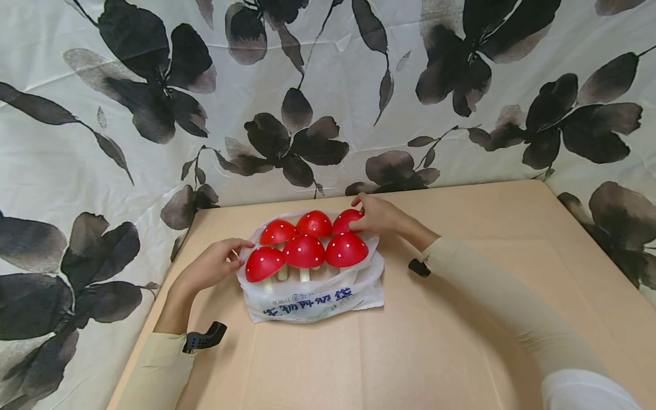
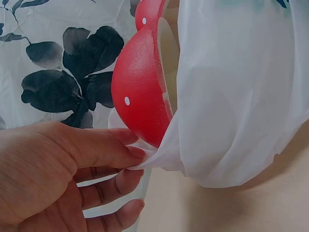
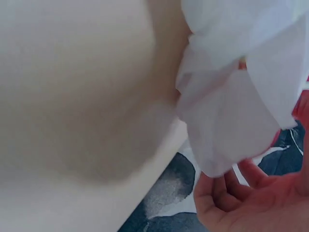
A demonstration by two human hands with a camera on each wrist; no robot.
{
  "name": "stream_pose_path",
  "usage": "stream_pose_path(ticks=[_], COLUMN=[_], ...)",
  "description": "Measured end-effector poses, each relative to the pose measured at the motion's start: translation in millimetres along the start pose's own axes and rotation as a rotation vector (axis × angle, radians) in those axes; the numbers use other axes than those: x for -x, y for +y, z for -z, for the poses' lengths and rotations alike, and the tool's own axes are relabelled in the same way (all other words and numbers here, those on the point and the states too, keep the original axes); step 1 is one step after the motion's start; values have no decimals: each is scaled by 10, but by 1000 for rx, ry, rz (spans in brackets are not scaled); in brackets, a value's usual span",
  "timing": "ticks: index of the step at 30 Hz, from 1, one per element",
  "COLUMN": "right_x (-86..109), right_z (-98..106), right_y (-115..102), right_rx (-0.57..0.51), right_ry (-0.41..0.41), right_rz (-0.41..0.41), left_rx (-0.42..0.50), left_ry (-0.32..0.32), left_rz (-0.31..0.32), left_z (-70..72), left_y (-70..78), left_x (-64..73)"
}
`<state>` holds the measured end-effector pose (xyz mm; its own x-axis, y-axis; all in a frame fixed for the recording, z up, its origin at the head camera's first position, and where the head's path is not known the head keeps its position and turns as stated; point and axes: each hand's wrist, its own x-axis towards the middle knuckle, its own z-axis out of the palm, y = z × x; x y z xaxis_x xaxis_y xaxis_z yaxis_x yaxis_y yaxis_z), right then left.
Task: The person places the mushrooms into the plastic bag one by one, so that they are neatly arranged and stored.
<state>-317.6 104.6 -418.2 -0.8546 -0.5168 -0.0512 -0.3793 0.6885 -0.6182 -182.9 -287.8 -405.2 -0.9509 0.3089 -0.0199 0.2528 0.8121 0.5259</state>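
Note:
Several red decorative mushrooms [image 1: 304,251] with white dots and pale stems lie together in a white plastic bag [image 1: 312,313] with blue lettering. At the bag's left rim, my left hand [image 1: 217,263] pinches the plastic between thumb and index finger beside a red cap [image 2: 140,82]; its other fingers are loosely bent. My right hand [image 1: 381,215] is at the back right, with its thumb and index finger around the rearmost right mushroom [image 1: 344,221]. In the right wrist view its other fingers curl at the edge of the bag [image 3: 227,121], which hides part of the grip.
The bag rests on a light brown tabletop [image 1: 435,353]. A white cloth with dark flowers [image 1: 348,74] hangs behind the table and down its left and right sides. Black wrist devices [image 1: 205,337] sit at both cuffs.

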Motion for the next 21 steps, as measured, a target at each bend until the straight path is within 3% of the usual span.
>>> stream_pose_path(ticks=[5,21], right_x=[39,86], right_z=[-44,127], right_y=[19,123], right_rx=[-19,-26], right_ry=[69,61], right_rz=[5,43], left_rx=[-8,-7], left_ry=[5,4], left_rz=[-7,-6], left_z=[-1,37], left_y=[-4,17], left_x=[1,-2])
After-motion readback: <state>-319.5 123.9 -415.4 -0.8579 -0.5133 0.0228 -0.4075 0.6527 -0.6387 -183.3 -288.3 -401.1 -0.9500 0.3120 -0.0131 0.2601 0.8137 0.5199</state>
